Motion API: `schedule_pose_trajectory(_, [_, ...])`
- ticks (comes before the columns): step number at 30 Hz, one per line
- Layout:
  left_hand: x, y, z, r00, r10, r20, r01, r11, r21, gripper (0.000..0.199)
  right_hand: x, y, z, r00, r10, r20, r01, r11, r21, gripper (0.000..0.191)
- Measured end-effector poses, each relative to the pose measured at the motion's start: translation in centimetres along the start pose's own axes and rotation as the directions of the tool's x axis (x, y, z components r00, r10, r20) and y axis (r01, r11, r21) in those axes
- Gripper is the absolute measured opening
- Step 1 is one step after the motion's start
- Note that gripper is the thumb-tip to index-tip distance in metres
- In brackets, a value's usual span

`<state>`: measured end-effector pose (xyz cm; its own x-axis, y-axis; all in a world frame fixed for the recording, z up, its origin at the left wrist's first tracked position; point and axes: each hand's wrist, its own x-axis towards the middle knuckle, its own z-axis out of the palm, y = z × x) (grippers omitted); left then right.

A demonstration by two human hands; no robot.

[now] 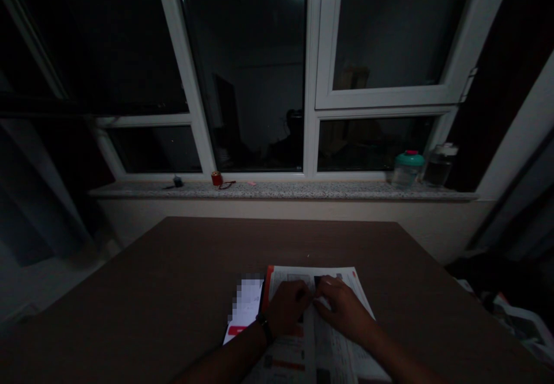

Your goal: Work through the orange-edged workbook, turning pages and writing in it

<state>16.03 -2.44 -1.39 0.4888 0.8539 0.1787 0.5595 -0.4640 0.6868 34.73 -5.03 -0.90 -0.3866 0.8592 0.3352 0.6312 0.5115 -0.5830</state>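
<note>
An open book or magazine (331, 361) with printed pages and orange-red accents lies on the brown table. Above its middle, my left hand (289, 306) is closed, its fingertips meeting those of my right hand (340, 305). My right hand pinches too, with thumb and forefinger close together. Whatever is between the fingers is too dark and small to make out. A dark watch or band (264, 326) circles my left wrist. Left of the book, partly behind my left forearm, lies a lit phone (249, 303); part of it is pixelated.
The dark brown table (173, 280) reaches toward a speckled windowsill (281, 192). On the sill stand a teal-lidded container (407, 170), a clear jar (439, 164), a small red item (216, 178) and a small dark bottle (177, 181). Beyond is a dark window.
</note>
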Motion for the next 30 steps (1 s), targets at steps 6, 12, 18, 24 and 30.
schedule_pose_trajectory(6, [0.2, -0.9, -0.2, 1.000, 0.010, -0.030, -0.010, 1.000, -0.004, 0.018, 0.5, 1.8, 0.1, 0.985, 0.172, 0.008, -0.162, 0.910, 0.383, 0.012])
schedule_pose_trajectory(12, [0.3, -1.3, -0.3, 0.999, 0.019, -0.027, -0.019, 1.000, -0.006, 0.016, 0.6, 3.3, 0.2, 0.974, 0.222, 0.046, -0.207, 0.786, 0.582, 0.023])
schedule_pose_trajectory(18, [0.2, -1.4, -0.1, 1.000, 0.008, 0.003, -0.009, 1.000, 0.007, 0.019, 0.2, 2.6, -0.1, 0.990, 0.139, -0.038, -0.124, 0.956, 0.267, 0.030])
schedule_pose_trajectory(24, [-0.7, -0.2, -1.0, 0.998, 0.046, 0.036, -0.049, 0.996, 0.073, 0.044, 0.2, 2.6, -0.3, 0.997, 0.077, -0.017, -0.077, 0.997, -0.014, 0.027])
schedule_pose_trajectory(30, [-1.8, 1.4, -1.7, 0.956, 0.171, 0.239, -0.255, 0.887, 0.385, 0.038, -0.4, 1.7, -0.9, 0.994, 0.108, -0.022, -0.110, 0.980, -0.168, 0.024])
